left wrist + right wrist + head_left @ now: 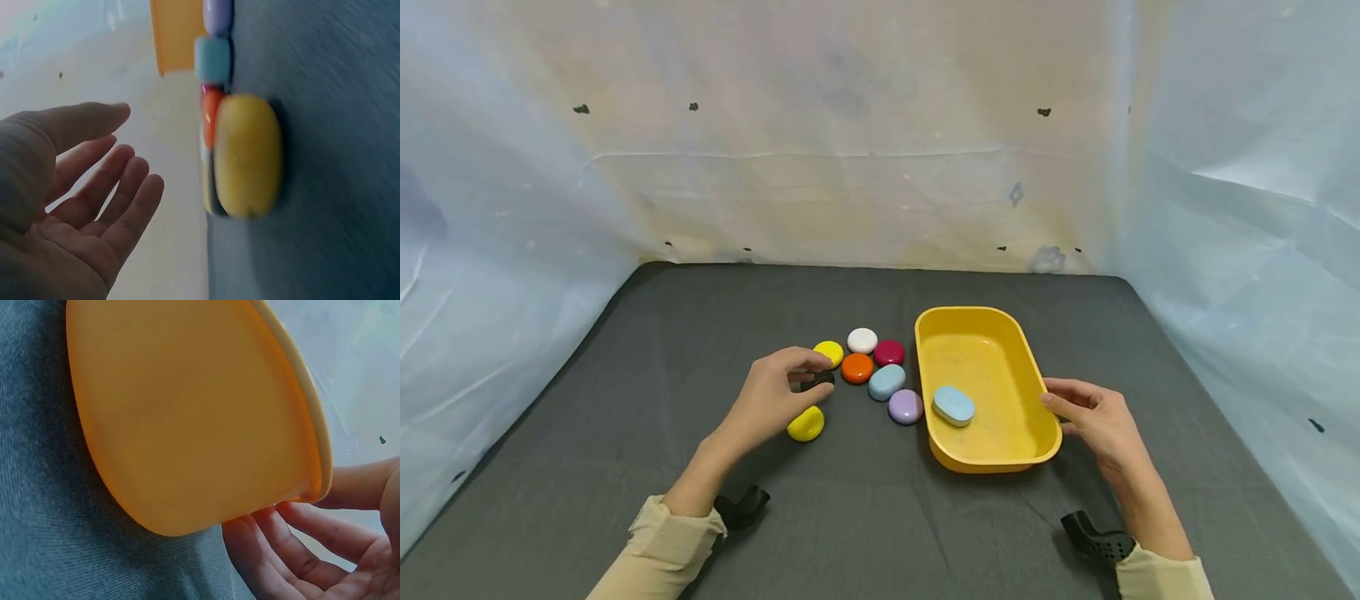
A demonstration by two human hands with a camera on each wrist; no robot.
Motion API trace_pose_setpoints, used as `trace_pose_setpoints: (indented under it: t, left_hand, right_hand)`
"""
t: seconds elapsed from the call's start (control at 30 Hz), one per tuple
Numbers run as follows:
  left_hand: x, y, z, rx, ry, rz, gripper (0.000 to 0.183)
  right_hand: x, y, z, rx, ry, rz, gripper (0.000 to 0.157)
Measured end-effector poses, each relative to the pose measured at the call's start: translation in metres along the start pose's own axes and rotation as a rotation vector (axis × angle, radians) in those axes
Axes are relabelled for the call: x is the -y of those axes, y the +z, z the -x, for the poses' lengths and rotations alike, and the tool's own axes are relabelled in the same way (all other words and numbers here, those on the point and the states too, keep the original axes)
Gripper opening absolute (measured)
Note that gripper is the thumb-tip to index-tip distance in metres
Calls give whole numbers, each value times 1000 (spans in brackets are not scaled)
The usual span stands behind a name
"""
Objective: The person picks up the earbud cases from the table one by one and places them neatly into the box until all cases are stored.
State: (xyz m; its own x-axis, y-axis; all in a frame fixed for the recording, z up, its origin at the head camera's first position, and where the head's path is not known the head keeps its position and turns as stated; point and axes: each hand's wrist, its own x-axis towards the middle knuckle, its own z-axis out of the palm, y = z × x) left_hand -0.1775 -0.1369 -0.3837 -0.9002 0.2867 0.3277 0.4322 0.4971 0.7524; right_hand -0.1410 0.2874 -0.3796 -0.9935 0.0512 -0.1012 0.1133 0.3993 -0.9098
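Observation:
My left hand (775, 387) hovers over a black rounded piece (817, 382), thumb and fingers apart with nothing between them. In the left wrist view the fingers (125, 181) are clear of the pieces. A yellow piece (806, 424) lies just nearer to me, and another yellow piece (829, 352) shows beyond the fingertips. On the right side, my right hand (1093, 412) grips the rim of a yellow tray (1000, 454), thumb on the rim and fingers against the outer wall. A light blue oval piece (953, 405) lies inside the tray.
Between the left hand and the tray lie orange (857, 368), white (862, 340), dark red (889, 352), light blue (887, 382) and lilac (906, 407) pieces, close together on a dark grey cloth (865, 525). Pale sheeting (880, 192) stands around the table.

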Motion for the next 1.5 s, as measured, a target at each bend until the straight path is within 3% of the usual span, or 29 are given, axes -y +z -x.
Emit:
trace_pose_setpoints:
  t: [0.23, 0.4, 0.7, 0.9, 1.5]
  left_hand:
    - [17, -5, 12, -11, -33, -65, 32]
    - [19, -3, 13, -2, -30, -92, 34]
    - [24, -3, 14, 52, -97, -136, 42]
    - [25, -2, 13, 68, -74, -128, 47]
    - [33, 1, 11, 101, -119, -81, 61]
  right_hand:
    - [-1, 2, -2, 9, -12, 2, 49]
    - [-2, 1, -1, 4, -7, -4, 50]
    - [1, -3, -1, 8, -29, 18, 51]
    - [1, -4, 0, 8, -27, 31, 51]
    - [-2, -1, -1, 0, 3, 30, 51]
